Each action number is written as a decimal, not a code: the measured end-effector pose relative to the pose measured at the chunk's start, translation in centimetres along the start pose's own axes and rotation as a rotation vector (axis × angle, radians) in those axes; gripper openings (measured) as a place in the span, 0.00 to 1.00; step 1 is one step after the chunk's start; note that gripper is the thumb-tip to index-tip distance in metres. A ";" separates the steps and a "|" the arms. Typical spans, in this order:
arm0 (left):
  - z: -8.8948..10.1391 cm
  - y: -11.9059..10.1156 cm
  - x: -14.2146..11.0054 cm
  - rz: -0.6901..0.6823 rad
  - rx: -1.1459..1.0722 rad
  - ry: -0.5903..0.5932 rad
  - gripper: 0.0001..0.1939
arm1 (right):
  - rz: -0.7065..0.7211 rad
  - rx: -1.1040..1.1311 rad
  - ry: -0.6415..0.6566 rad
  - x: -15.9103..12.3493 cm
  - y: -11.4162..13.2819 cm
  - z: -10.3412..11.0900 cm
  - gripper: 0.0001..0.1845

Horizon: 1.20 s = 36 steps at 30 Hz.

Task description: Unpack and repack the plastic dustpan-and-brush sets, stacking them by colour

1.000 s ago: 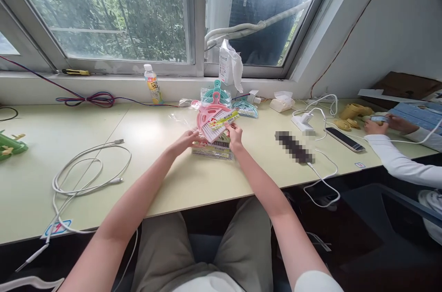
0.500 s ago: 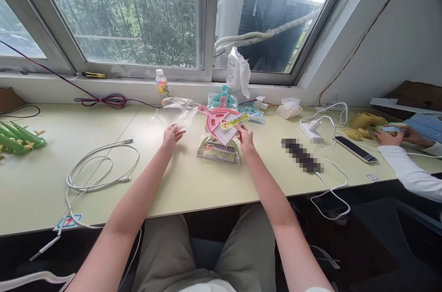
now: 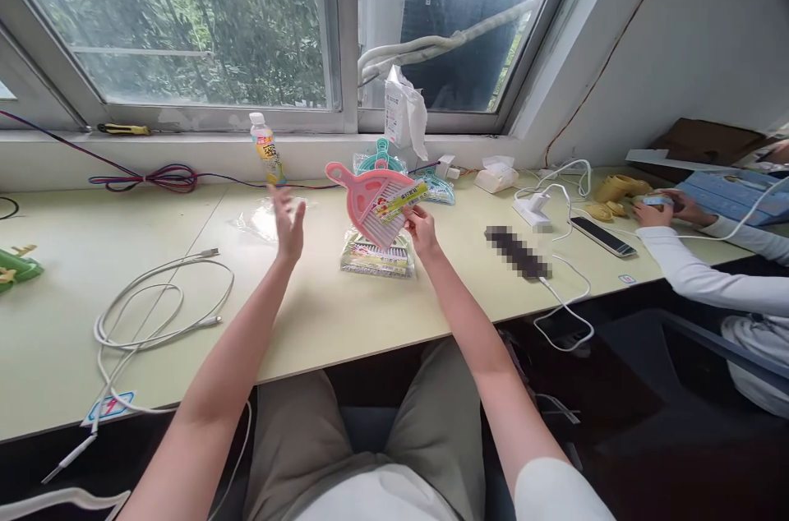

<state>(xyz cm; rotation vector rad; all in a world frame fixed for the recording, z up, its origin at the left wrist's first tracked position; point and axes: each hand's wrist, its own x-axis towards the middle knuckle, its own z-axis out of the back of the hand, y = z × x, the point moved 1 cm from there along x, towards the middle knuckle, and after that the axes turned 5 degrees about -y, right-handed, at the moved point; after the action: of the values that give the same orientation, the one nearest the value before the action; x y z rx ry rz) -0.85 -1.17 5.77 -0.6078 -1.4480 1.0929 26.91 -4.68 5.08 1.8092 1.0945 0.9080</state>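
My right hand (image 3: 422,230) pinches the edge of a pink dustpan (image 3: 365,199), holding it up with its handle pointing to the upper left. A yellow-green label (image 3: 402,203) runs across its ribbed, pale front. My left hand (image 3: 288,227) is raised with fingers apart, holding nothing. Behind it a clear plastic bag (image 3: 257,219) lies crumpled on the table. Below the dustpan rests a wrapped brush set (image 3: 377,260) in clear film. Teal dustpans (image 3: 382,157) in clear wrapping lie behind, partly hidden by the pink one.
A drink bottle (image 3: 267,149) stands at the back near the sill. Coiled white cable (image 3: 166,299) lies to the left. On the right are a phone (image 3: 602,237), a white charger (image 3: 532,213) and a co-worker's hands (image 3: 657,213) holding a small object.
My left hand has let go of the plastic bag, which now lies flatter on the table. The pink dustpan stays in my right hand. The camera view has turned slightly right.
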 end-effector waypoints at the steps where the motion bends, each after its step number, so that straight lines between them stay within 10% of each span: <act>1: -1.6 -0.4 -0.7 0.087 -0.147 0.160 0.33 | -0.005 -0.019 0.033 -0.6 0.0 -0.2 0.20; 3: -4.3 -0.7 -2.3 0.222 -0.334 0.388 0.32 | -0.038 -0.092 0.091 -1.9 0.1 -0.1 0.22; 10: -5.6 0.0 -3.4 0.247 -0.481 0.248 0.25 | -0.127 -0.404 -0.074 -1.2 2.0 7.1 0.16; 17: -5.2 -1.3 -3.1 0.292 -0.497 0.195 0.20 | -0.007 -1.498 -0.412 1.2 6.4 13.9 0.21; 22: -6.1 -2.1 -4.5 0.273 -0.507 0.301 0.22 | 0.211 -1.582 -0.453 0.3 8.4 9.3 0.09; 29: -6.8 -4.3 -6.9 0.126 -0.427 0.349 0.22 | 0.622 -1.267 0.270 -7.3 6.3 -3.9 0.09; 36: -5.8 -5.1 -7.4 -0.069 -0.232 0.204 0.23 | 0.574 -1.479 0.083 -10.0 5.1 -8.0 0.13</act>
<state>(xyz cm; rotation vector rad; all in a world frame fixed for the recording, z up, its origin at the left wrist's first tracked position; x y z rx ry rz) 7.27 -8.12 6.12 -0.8036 -1.4156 0.7906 18.02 -13.16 11.25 0.7504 -0.2377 1.5262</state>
